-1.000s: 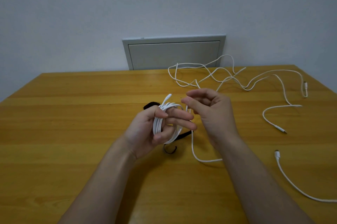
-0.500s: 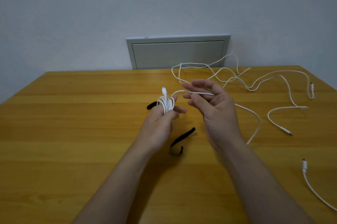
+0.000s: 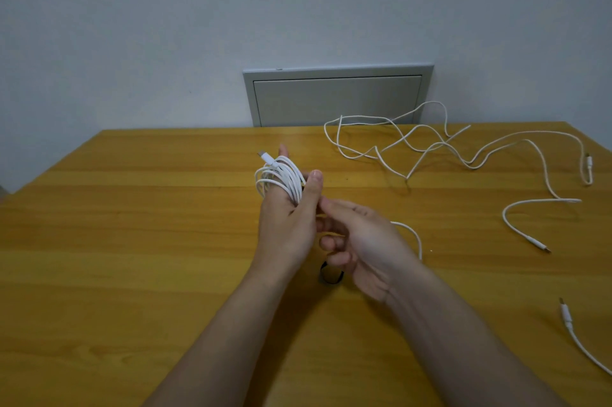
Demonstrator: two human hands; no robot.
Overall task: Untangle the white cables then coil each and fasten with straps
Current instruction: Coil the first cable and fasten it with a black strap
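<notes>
A white cable coil (image 3: 281,179) is wound in several loops around the fingers of my left hand (image 3: 286,227), which is raised above the wooden table (image 3: 132,241). Its plug end sticks up at the top, and my thumb rests against the loops. My right hand (image 3: 361,244) sits just right of and below it with curled fingers, holding the loose tail of the same cable (image 3: 415,237), which curves out behind the hand. A black strap (image 3: 331,275) lies on the table, partly hidden under my right hand.
A second white cable (image 3: 430,145) sprawls in loose loops across the far right of the table, with plugs at the right edge. Another cable end (image 3: 568,317) lies at the near right. A grey panel (image 3: 337,98) leans on the wall behind the table.
My left hand turned its back to me and lifted the coil. My right hand dropped below it and curled, drawing the tail closer; less loose cable trails on the table.
</notes>
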